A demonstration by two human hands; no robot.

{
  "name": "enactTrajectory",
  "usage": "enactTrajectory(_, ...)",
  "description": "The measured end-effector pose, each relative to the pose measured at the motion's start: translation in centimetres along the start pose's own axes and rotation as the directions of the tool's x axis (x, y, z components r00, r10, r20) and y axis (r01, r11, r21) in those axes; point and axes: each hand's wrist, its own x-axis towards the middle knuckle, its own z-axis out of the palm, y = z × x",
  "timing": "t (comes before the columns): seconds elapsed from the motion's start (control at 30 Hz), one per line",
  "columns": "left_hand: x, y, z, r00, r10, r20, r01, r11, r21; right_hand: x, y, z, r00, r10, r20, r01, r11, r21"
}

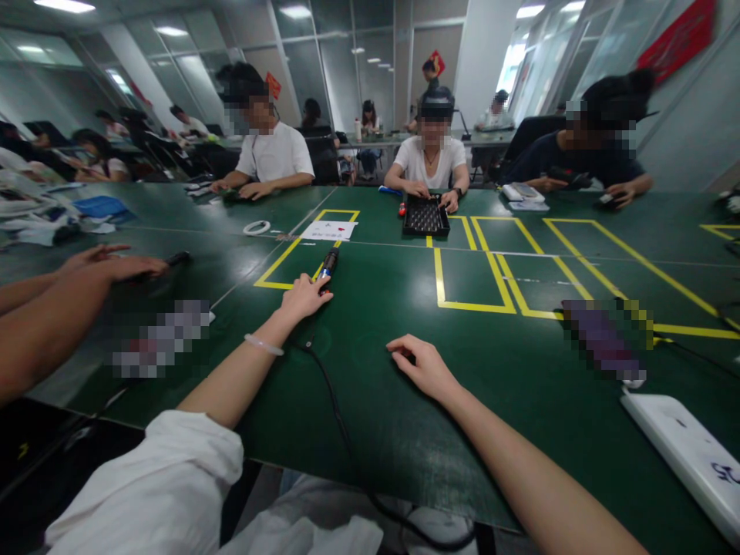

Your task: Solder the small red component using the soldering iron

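Observation:
My left hand (pixel 306 297) reaches forward over the green table, its fingers closed around the near end of a slim black flashlight-like cylinder (pixel 329 262) with a blue band. The cylinder's near end is partly hidden under my fingers, and its far end points away from me beside a yellow-taped rectangle. My right hand (pixel 425 362) rests on the tabletop, fingers loosely bent and apart, holding nothing. A black cable (pixel 332 385) runs across the table between my forearms and over the front edge.
A white paper (pixel 329 230) and a white ring (pixel 256 228) lie ahead. Across the table, a person handles a black tray (pixel 426 216). A neighbour's arm (pixel 63 308) reaches in from the left. A white power strip (pixel 687 462) and a blurred-out phone-like item (pixel 604 339) lie right.

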Motion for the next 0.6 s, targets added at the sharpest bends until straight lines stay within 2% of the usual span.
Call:
enactTrajectory(0.17,3.5,-3.7,-0.5,0.997,-0.083,0.009,0.083,0.997,0.011,0.0,0.1,-0.1,1.0,-0.006,0.005,0.006,1.0,-0.017)
enactTrajectory(0.3,4.8,-5.5,-1.0,0.989,-0.144,0.013,0.144,0.989,0.023,0.1,0.1,-0.1,1.0,-0.011,0.007,0.011,1.0,-0.019)
enactTrajectory(0.37,4.6,-5.7,-1.0,0.989,-0.145,-0.026,0.146,0.988,0.057,0.1,0.1,-0.1,1.0,-0.01,0.009,0.011,1.0,-0.022)
enactTrajectory(0.5,3.6,-5.0,-0.9,0.98,-0.062,-0.187,0.096,0.98,0.176,0.1,0.2,0.0,1.0,-0.009,0.011,0.009,1.0,-0.027)
enactTrajectory(0.6,3.2,-4.5,-0.9,0.977,-0.038,-0.211,0.082,0.975,0.207,0.2,0.2,0.0,1.0,-0.005,0.015,0.006,0.999,-0.033)
